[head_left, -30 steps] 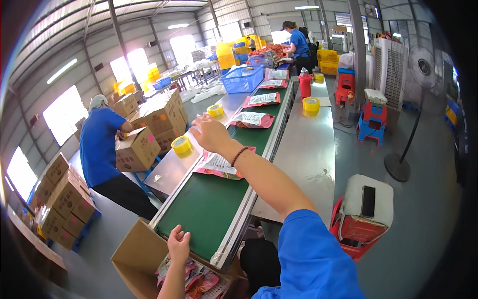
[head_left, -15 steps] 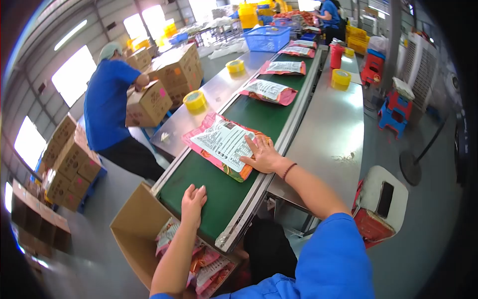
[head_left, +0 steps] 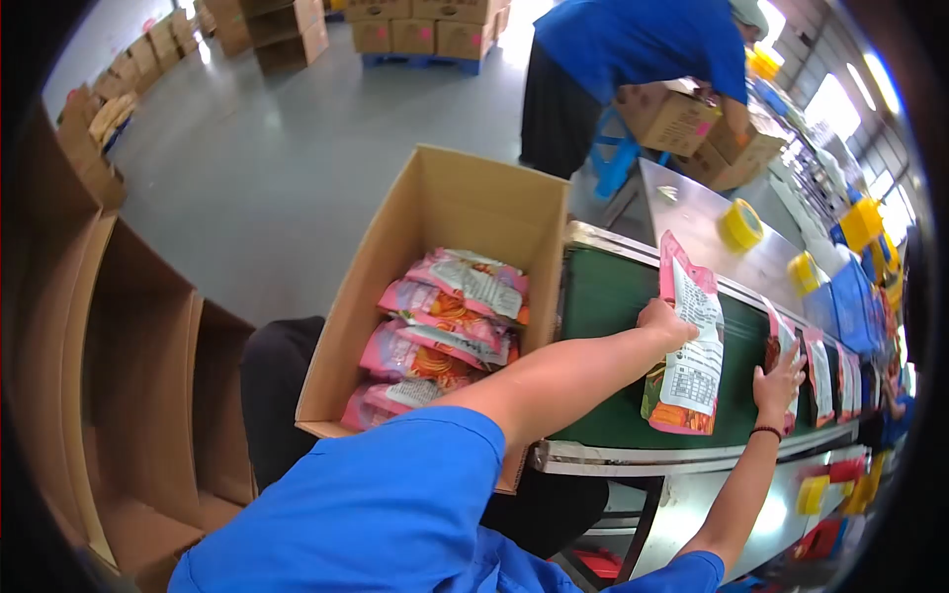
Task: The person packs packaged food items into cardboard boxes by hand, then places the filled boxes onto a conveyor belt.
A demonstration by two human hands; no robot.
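Note:
My left hand point(head_left: 667, 324) grips the near edge of a pink printed pouch point(head_left: 695, 341), with the thumb on its white text panel. This pouch is over the green conveyor belt point(head_left: 603, 306). Farther along, my right hand point(head_left: 779, 383) rests with spread fingers against a second pouch point(head_left: 781, 336). An open cardboard box point(head_left: 484, 193) stands at the belt's end, below my left forearm. Several matching pouches point(head_left: 465, 287) lie stacked and overlapping inside it.
More pouches point(head_left: 819, 371) follow along the belt. Yellow tape rolls point(head_left: 740, 225) sit on the metal side table point(head_left: 672, 212). A co-worker in blue point(head_left: 633, 49) bends over a carton point(head_left: 667, 117). Empty cartons point(head_left: 138, 366) stand at left, and stacked boxes point(head_left: 420, 35) behind.
My view has swung left toward the box. My left hand has gone from empty to gripping the nearest pouch; my right hand has moved from that pouch to the following one.

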